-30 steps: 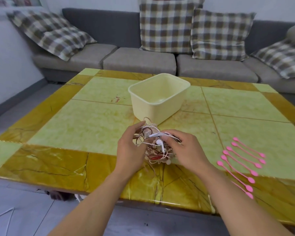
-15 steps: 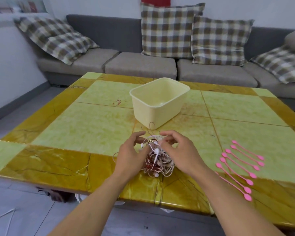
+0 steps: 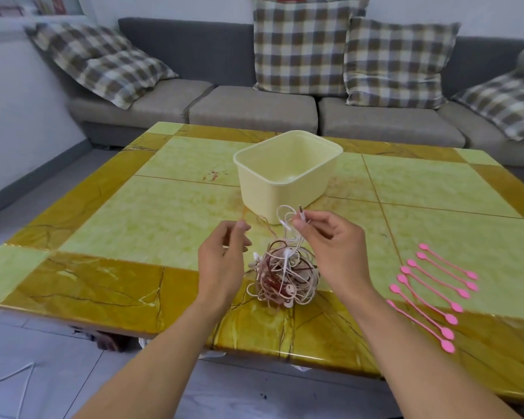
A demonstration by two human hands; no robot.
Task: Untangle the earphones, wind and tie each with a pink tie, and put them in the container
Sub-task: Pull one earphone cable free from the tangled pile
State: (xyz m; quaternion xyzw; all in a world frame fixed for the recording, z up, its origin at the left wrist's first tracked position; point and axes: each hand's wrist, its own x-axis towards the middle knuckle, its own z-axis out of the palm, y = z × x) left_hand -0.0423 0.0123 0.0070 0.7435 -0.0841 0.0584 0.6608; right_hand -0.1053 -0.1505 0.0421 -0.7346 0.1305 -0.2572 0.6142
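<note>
Right hand pinches the white cable's jack plug; left hand pinches a thin pinkish cable end. Half a second ago both hands were closed in on the earphone tangle; now two ends are drawn up, so untangling has begun. The bundle rests on the table before the container, with the pink ties alongside it. No legible writing.

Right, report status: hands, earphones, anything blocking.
Right hand pinches the white earphone plug; left hand pinches a thin cord. Earphone tangle on table, unsorted. Container empty, pink ties untouched; nothing blocking.
</note>
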